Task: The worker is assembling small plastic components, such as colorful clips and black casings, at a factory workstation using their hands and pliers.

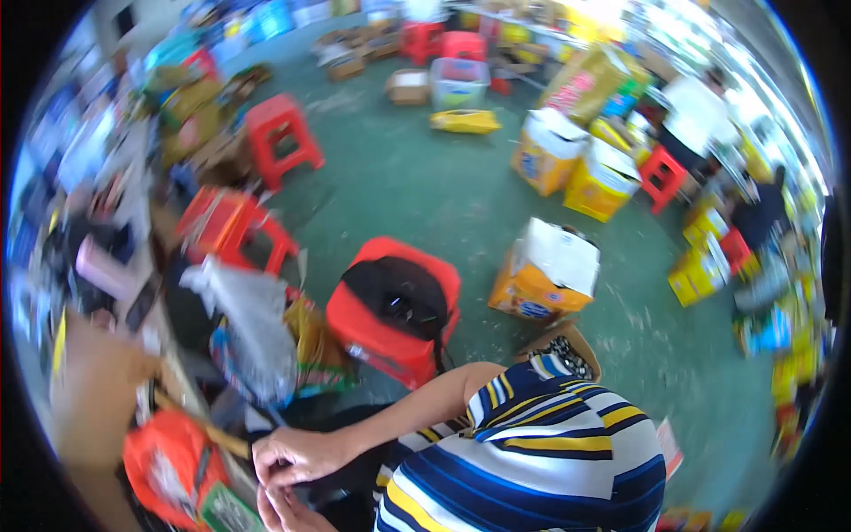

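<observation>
At the lower left, my right hand [306, 455] reaches across from a bare forearm, its fingers closed in a pinch. Just below it is my left hand [288, 512], cut by the lower edge, its fingers bent up and the tips meeting those of the right. Whatever lies between the fingertips is too small and blurred to name. Left of the hands an orange-red plastic bag [151, 461] with pale contents lies at the table edge. A green flat piece with a grey middle [229, 512] is beside my left hand. A tan wooden strip [226, 442] ends near my right hand.
A cluttered table [182, 377] runs along the left, with a clear plastic bag [253, 328] hanging by it. Ahead are a red stool [377, 346] carrying a black bag [399, 297], and a yellow-white carton [545, 270]. Another person [696, 115] is at the far right among cartons.
</observation>
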Demonstrator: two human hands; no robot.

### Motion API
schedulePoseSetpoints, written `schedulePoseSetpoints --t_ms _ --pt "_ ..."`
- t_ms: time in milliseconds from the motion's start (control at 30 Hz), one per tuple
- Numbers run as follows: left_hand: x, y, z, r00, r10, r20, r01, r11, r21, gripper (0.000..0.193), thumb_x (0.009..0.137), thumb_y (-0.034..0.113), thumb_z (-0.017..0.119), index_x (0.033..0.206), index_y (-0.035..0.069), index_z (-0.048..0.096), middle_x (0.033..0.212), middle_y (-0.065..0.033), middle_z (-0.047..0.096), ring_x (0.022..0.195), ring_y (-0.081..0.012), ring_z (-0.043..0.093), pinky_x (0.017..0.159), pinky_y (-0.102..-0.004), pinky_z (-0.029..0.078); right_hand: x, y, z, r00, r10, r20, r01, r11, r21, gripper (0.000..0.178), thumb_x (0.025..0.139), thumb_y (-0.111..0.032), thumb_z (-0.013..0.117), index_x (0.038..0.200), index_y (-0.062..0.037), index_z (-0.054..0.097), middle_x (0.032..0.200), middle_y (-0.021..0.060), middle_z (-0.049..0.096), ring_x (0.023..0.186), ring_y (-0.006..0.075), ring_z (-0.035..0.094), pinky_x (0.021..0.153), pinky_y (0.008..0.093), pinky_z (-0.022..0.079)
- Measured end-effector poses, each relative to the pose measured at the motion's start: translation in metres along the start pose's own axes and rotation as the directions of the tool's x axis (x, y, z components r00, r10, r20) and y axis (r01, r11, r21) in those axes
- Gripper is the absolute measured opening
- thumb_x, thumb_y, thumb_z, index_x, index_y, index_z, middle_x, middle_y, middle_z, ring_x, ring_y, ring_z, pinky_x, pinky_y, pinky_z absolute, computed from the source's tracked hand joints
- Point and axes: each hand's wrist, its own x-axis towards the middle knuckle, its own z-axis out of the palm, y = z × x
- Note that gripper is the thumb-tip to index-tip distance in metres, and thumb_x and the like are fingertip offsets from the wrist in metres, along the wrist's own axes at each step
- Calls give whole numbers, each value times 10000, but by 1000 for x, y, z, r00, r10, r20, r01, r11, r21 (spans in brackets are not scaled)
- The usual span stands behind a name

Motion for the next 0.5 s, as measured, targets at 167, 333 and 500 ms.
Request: schedulePoseSetpoints --t_ms 167,333,500 --pt "-20 -26 -19 928 6 -372 -69 986 -155 278 899 48 666 1152 -59 623 1046 -126 660 897 -176 637 791 -288 533 15 -9 12 984 37 175 -10 988 -155 90 845 -62 694 885 -6 635 882 120 606 816 279 618 736 355 498" --pt "-49 -13 -23 876 -17 -482 -75 982 -171 343 819 -15 737 1154 -37 666 1016 -61 695 924 -111 649 848 -249 521 28 -6 39 917 20 398 50 985 -165 91 828 21 689 891 -21 638 917 101 639 851 217 638 750 306 510" --pt "-92 -22 -37 748 98 -657 -328 915 -237 301 856 -28 723 1152 -44 667 1010 -71 707 887 -106 671 824 -234 557 23 3 88 779 -15 627 69 996 -63 133 797 24 716 899 -9 637 916 117 635 803 251 654 697 318 525"
